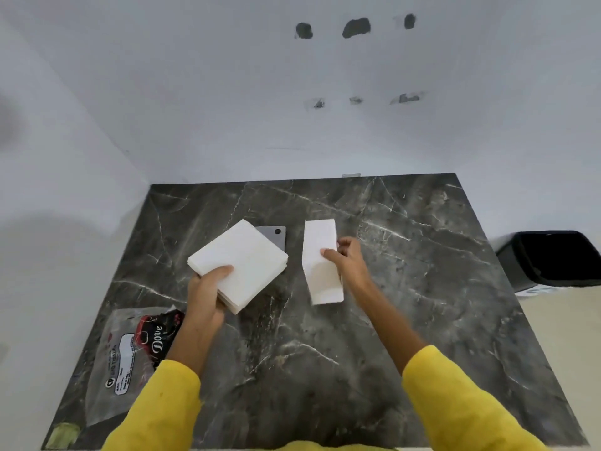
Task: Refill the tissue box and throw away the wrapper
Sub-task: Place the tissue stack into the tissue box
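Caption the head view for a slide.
Left hand holds a tissue stack; right hand grips the white box.

A dark grey marble counter [406,271] with white veins is set into a corner of pale white walls [195,92]. Several rough dark holes [356,27] and scraped patches [408,98] are seen on the back wall. A black bin [553,258] is placed on the beige floor [566,336] at the right.

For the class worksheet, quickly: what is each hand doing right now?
Left hand: closed on the flat tissue stack, lifted above the table.
Right hand: fingers gripping the white tissue block standing on the marble table.
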